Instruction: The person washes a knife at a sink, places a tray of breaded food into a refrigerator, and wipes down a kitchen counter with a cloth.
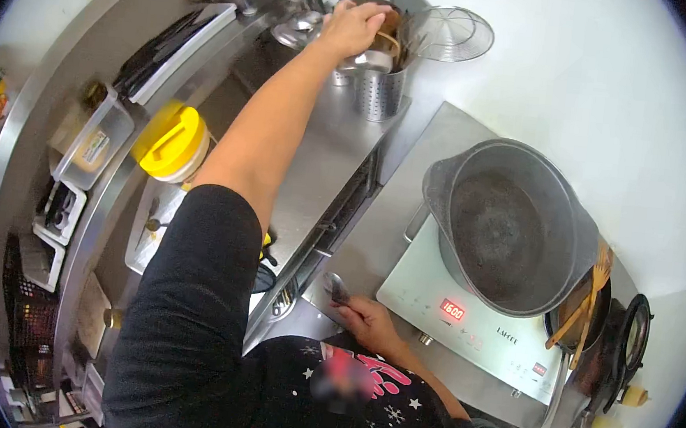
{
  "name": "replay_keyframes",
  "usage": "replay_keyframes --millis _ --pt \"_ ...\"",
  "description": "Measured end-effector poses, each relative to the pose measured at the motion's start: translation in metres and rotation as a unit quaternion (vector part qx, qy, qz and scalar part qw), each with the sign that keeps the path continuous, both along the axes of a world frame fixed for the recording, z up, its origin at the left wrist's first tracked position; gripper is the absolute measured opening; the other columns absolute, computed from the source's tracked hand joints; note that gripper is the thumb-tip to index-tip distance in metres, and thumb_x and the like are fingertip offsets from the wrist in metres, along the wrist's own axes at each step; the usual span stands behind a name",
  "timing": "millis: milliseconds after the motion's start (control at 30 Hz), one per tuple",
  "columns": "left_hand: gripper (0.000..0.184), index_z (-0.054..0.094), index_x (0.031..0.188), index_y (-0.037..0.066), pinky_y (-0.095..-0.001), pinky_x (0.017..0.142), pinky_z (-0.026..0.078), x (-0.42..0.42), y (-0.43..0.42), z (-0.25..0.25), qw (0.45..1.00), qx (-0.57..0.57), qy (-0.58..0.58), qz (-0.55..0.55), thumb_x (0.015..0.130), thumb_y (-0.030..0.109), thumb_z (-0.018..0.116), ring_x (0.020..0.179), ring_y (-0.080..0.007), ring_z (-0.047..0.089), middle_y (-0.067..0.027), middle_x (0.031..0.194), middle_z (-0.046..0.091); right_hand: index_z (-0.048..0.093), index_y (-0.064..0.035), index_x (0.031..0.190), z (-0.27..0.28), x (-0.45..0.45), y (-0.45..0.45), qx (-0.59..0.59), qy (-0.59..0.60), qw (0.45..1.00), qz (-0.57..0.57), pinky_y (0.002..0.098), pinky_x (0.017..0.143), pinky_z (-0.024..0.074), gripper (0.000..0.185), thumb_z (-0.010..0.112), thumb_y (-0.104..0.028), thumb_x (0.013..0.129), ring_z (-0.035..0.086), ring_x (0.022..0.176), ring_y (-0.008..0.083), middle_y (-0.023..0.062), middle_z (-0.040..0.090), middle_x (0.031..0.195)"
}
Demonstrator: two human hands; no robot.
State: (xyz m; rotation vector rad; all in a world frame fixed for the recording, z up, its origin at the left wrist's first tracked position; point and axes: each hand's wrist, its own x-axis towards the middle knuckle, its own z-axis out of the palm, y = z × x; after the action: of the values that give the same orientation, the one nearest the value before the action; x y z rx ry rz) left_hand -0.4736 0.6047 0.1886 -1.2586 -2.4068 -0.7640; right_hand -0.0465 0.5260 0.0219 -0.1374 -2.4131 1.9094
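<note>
While the left hand [354,30] reaches over the holder [379,98], its grip unclear, the utensil [336,286] juts from the right hand [369,324], fingers closed around it; the counter [320,150] edge runs left, bare table [375,238] opens ahead, the hob [475,338] stands right.

The silver holder [380,98] is dotted with holes, the lid [171,145] coloured yellow, the black shirt [192,323] patterned with white stars.
</note>
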Motion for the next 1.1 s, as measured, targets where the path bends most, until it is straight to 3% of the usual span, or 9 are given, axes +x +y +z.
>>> replay_keyframes --millis 67,167,367,567,667,700,800,1000,1100 --pt "0.041 0.052 0.122 0.034 -0.0560 0.102 0.020 -0.001 -0.006 0.003 0.988 -0.142 -0.007 0.065 0.088 0.050 0.035 0.130 -0.0371 0.022 -0.0103 0.142 0.029 0.055 -0.0001 0.081 0.000 -0.001 0.000 -0.010 -0.051 0.999 0.011 0.0365 0.062 0.0415 0.020 0.053 -0.019 0.087 0.054 0.068 0.0267 0.0153 0.052 0.070" --pt "0.057 0.032 0.136 0.030 -0.0616 0.102 0.010 0.016 -0.034 0.012 0.983 -0.166 -0.049 0.057 0.087 0.058 0.026 0.133 -0.0424 0.007 -0.0132 0.148 0.007 0.055 0.0000 0.083 -0.020 -0.008 -0.007 -0.035 -0.120 0.991 0.051 0.0314 0.058 0.0418 0.019 0.053 -0.018 0.087 0.052 0.061 0.0172 0.0111 0.052 0.067" --pt "0.044 0.053 0.120 0.016 -0.0546 0.098 0.028 0.094 -0.142 0.031 0.997 0.076 0.030 0.007 0.083 0.039 0.053 0.124 -0.0430 0.026 -0.0208 0.137 0.030 0.058 0.0000 0.090 -0.003 -0.029 -0.047 -0.124 -0.102 0.983 0.090 0.0249 0.060 0.0449 0.012 0.053 -0.011 0.088 0.053 0.064 0.0096 0.0006 0.056 0.071" --pt "0.033 0.059 0.104 0.007 -0.0436 0.095 0.035 0.246 -0.357 0.029 0.997 0.010 0.036 -0.072 0.076 0.022 0.065 0.111 -0.0349 0.043 -0.0198 0.119 0.049 0.057 -0.0003 0.084 0.022 -0.045 -0.102 0.011 0.000 0.984 0.176 0.0230 0.057 0.0436 0.016 0.053 -0.015 0.089 0.052 0.060 0.0087 0.0008 0.054 0.064" --pt "0.031 0.059 0.104 0.003 -0.0405 0.093 0.038 0.333 -0.462 0.025 0.997 0.009 -0.065 0.028 0.076 0.017 0.065 0.104 -0.0324 0.050 -0.0165 0.110 0.056 0.057 0.0007 0.083 0.055 -0.048 -0.148 0.040 -0.105 0.976 0.188 0.0249 0.057 0.0439 0.019 0.053 -0.018 0.089 0.052 0.058 0.0094 0.0023 0.052 0.061" --pt "0.031 0.059 0.104 0.003 -0.0397 0.092 0.040 0.364 -0.492 0.027 0.991 0.002 -0.109 0.077 0.077 0.016 0.065 0.102 -0.0317 0.052 -0.0154 0.108 0.058 0.059 0.0009 0.089 0.058 -0.054 -0.158 0.174 -0.050 0.949 0.257 0.0296 0.060 0.0457 0.017 0.052 -0.014 0.087 0.056 0.062 0.0143 0.0084 0.056 0.065" --pt "0.029 0.059 0.103 0.002 -0.0391 0.087 0.042 0.447 -0.570 0.018 0.972 0.025 -0.107 0.209 0.077 0.015 0.063 0.099 -0.0321 0.054 -0.0144 0.104 0.060 0.060 -0.0005 0.099 0.027 -0.069 -0.204 0.283 0.274 0.882 0.258 0.0243 0.059 0.0447 0.019 0.050 -0.011 0.087 0.054 0.065 0.0095 0.0063 0.056 0.074" --pt "0.029 0.060 0.104 0.001 -0.0356 0.082 0.045 0.596 -0.661 -0.002 0.861 0.103 -0.138 0.478 0.077 0.012 0.064 0.095 -0.0280 0.058 -0.0139 0.102 0.061 0.051 -0.0138 0.126 0.104 -0.106 -0.330 0.084 0.087 0.903 0.412 0.0224 0.058 0.0425 0.042 0.043 -0.005 0.085 0.048 0.061 0.0078 0.0001 0.054 0.079" --pt "0.027 0.059 0.105 0.001 -0.0325 0.081 0.045 0.674 -0.668 -0.027 0.747 0.218 -0.194 0.598 0.080 0.011 0.061 0.095 -0.0219 0.058 -0.0120 0.104 0.062 0.048 -0.0098 0.127 0.147 -0.148 -0.402 0.014 0.157 0.894 0.419 0.0187 0.057 0.0416 0.043 0.046 -0.006 0.084 0.048 0.063 0.0057 0.0018 0.058 0.086"
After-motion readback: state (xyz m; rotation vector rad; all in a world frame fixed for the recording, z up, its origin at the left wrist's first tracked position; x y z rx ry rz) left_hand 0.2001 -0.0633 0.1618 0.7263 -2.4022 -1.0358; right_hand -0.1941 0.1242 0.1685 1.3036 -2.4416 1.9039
